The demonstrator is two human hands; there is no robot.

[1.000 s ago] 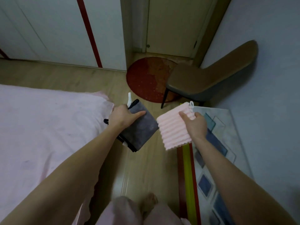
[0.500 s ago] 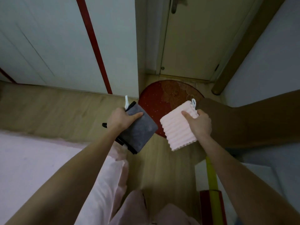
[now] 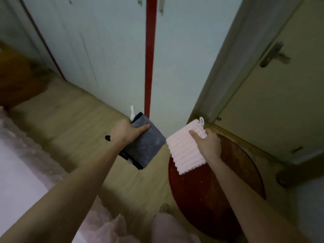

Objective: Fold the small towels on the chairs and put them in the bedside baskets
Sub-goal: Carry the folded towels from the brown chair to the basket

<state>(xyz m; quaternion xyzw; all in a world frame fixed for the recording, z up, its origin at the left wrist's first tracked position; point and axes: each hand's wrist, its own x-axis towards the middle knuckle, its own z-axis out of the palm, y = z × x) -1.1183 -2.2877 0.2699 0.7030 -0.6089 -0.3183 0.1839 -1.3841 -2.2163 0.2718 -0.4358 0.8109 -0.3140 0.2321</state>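
My left hand (image 3: 125,132) grips a folded grey towel (image 3: 146,146) with black edging and a white loop, thumb laid across its top. My right hand (image 3: 207,143) grips a folded pink ribbed towel (image 3: 184,151) by its upper corner, near a small white loop. Both towels are held in the air in front of me, side by side and apart, above the wooden floor. No chair or basket is in view.
A white wardrobe (image 3: 105,50) with a red strip (image 3: 149,58) stands straight ahead. A closed door (image 3: 273,95) with a handle is at the right. A round red mat (image 3: 219,186) lies under my right arm. The pink bed (image 3: 21,169) fills the lower left.
My view has swung left and up: the chair and patterned rug have left the frame, the wardrobe and door are closer. Both hands keep holding their towels in the same way.
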